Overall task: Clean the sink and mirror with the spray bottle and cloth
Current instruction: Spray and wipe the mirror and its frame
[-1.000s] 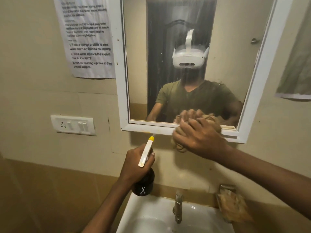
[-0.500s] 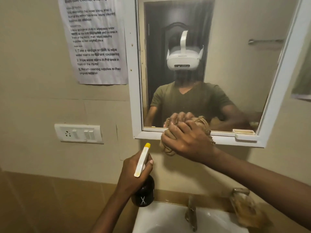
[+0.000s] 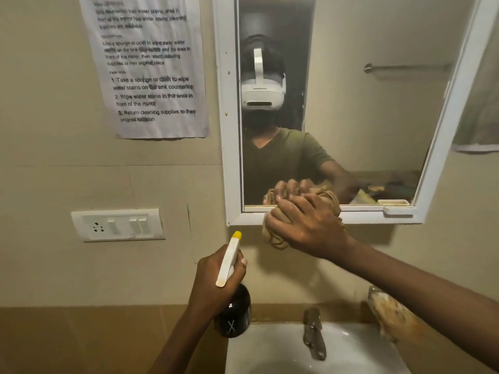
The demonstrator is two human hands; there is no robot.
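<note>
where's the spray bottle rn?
Head view, lower centre-left: the left hand grips the spray bottle just left of the sink, below the mirror.

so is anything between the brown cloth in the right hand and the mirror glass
Nothing visible. The right hand grips the bunched brown cloth against the white-framed mirror at its bottom edge. The left hand holds the black spray bottle lower, off to the side.

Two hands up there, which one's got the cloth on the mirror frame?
The right hand: it grips the bunched brown cloth against the mirror's bottom frame. The left hand, lower down, holds the spray bottle instead.
</note>
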